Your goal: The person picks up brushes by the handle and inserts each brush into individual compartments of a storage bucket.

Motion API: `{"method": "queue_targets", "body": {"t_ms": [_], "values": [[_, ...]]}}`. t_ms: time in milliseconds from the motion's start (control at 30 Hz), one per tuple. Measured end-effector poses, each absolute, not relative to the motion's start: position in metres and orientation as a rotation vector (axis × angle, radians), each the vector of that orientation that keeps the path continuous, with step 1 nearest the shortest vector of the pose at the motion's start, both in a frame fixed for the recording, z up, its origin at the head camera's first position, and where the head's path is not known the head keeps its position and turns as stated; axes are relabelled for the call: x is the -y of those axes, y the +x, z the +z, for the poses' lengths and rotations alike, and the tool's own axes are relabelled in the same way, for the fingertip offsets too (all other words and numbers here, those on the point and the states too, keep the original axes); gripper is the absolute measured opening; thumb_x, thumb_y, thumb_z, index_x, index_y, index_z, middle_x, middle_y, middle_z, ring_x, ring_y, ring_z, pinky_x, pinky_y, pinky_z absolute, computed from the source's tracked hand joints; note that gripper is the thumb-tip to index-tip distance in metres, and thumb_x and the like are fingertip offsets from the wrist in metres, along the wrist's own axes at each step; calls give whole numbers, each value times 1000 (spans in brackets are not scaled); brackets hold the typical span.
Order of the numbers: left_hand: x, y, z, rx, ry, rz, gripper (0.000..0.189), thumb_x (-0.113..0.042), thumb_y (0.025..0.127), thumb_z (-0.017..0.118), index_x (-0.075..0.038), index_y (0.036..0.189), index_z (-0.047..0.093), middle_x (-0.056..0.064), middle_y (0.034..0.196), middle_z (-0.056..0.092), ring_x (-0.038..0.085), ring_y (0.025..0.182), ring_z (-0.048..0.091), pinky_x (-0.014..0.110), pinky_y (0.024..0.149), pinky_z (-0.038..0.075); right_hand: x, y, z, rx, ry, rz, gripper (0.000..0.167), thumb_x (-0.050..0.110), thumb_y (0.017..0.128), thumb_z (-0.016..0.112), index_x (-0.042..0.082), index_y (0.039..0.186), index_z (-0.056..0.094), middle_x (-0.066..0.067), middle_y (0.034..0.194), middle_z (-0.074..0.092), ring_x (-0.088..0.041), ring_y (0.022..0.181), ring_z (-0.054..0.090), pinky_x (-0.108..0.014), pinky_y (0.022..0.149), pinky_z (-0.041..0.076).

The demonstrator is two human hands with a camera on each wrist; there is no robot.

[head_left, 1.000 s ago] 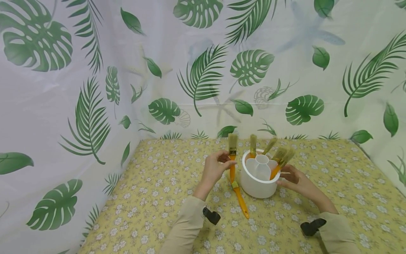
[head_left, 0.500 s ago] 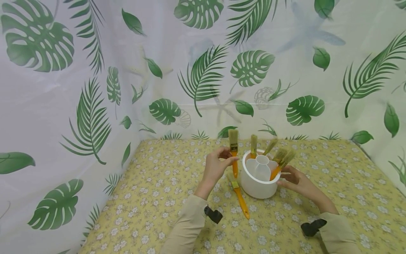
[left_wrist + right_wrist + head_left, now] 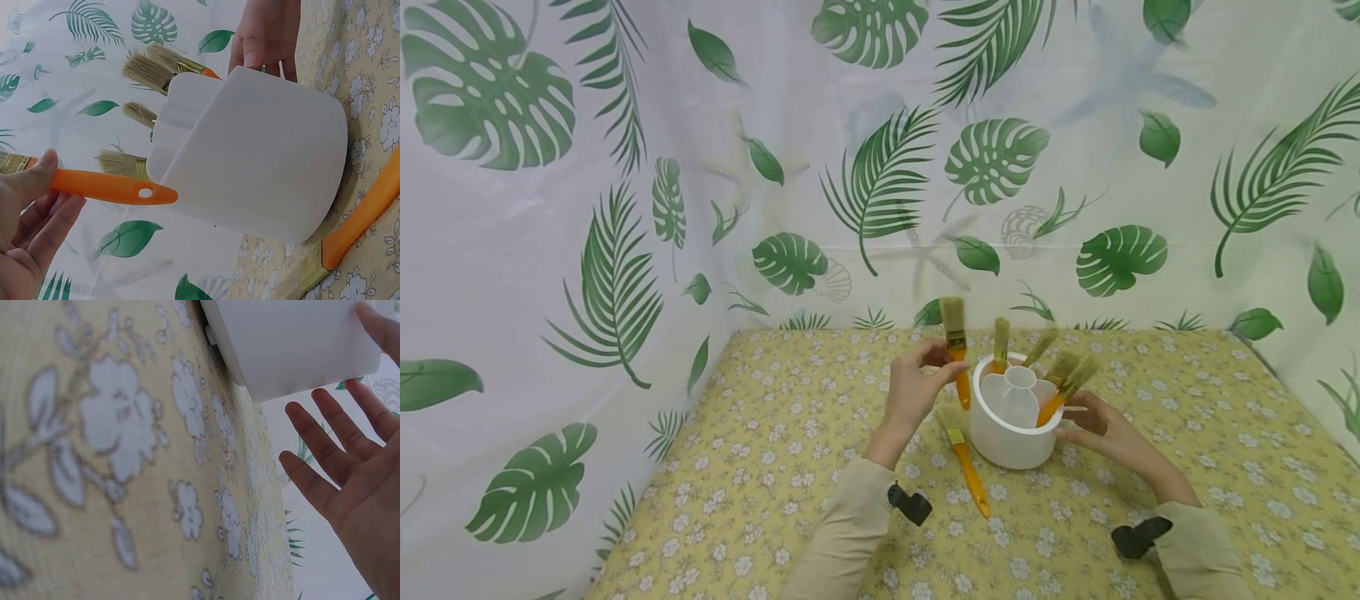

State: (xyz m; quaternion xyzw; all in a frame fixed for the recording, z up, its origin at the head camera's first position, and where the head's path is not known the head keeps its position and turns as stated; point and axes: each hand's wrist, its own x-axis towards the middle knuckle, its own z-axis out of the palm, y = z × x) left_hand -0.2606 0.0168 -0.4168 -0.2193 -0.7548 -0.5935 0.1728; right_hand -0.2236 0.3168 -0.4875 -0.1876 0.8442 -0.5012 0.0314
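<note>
My left hand pinches a paintbrush upright, bristles up, just left of the white round holder. In the left wrist view its orange handle points at the holder, the tip overlapping the wall. Several more paintbrushes lean out of the holder, among them a brush at the back left and a brush at the right rim. My right hand rests at the holder's right side. The right wrist view shows its fingers spread and nearly straight, the thumb against the wall.
Another paintbrush lies on the flowered tablecloth, in front of the holder and to its left, handle toward me. Leaf-printed white curtains hang behind and at the left. A small white cup shape stands at the holder's centre.
My left hand has raised the paintbrush off the area by the lying brush and shifted it slightly right, its handle tilting toward the holder. The right hand and holder stay put.
</note>
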Motion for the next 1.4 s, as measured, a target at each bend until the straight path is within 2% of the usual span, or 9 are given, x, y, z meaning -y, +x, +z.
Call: {"method": "queue_targets", "body": {"t_ms": [300, 633, 767, 1067, 1300, 1400], "values": [[-23, -258, -409, 2087, -631, -1694, 27, -22, 76, 75, -7, 97, 68, 8, 83, 68, 11, 76, 64, 19, 65, 55, -317, -224, -487, -2595, -587, -1553, 48, 12, 91, 59, -2, 131, 34, -29, 133, 37, -54, 119, 40, -58, 85, 47], [-27, -240, -387, 2029, -701, -1731, 21, -7, 79, 72, 3, 96, 65, 18, 86, 67, 23, 77, 65, 20, 65, 55, -318, -227, -491, -2589, -594, -1559, 53, 13, 92, 58, -3, 134, 31, -30, 133, 36, -54, 119, 39, -56, 84, 48], [-28, -236, -384, 2015, -739, -1721, 20, -7, 80, 71, 2, 97, 65, 18, 87, 66, 25, 78, 64, 21, 65, 55, -319, -227, -492, -2602, -572, -1543, 56, 15, 92, 58, -3, 136, 29, -30, 133, 37, -53, 120, 40, -56, 84, 48], [-36, -235, -383, 2038, -692, -1680, 20, -6, 78, 72, 0, 97, 66, 14, 86, 67, 19, 77, 65, 23, 66, 55, -319, -227, -493, -2589, -573, -1559, 54, 14, 92, 58, -3, 134, 30, -30, 133, 37, -54, 120, 39, -56, 84, 48], [-40, -236, -386, 2089, -690, -1640, 22, -9, 79, 72, -2, 99, 67, 13, 87, 68, 17, 78, 64, 17, 66, 52, -320, -226, -492, -2593, -566, -1561, 51, 14, 92, 58, -2, 132, 32, -29, 133, 38, -53, 120, 40, -55, 84, 49], [-43, -246, -398, 2095, -700, -1629, 22, -11, 79, 72, -4, 99, 67, 11, 88, 68, 16, 78, 65, 19, 66, 53, -320, -226, -493, -2596, -569, -1555, 50, 15, 92, 58, -2, 131, 32, -30, 133, 38, -54, 119, 40, -55, 84, 49]]}}
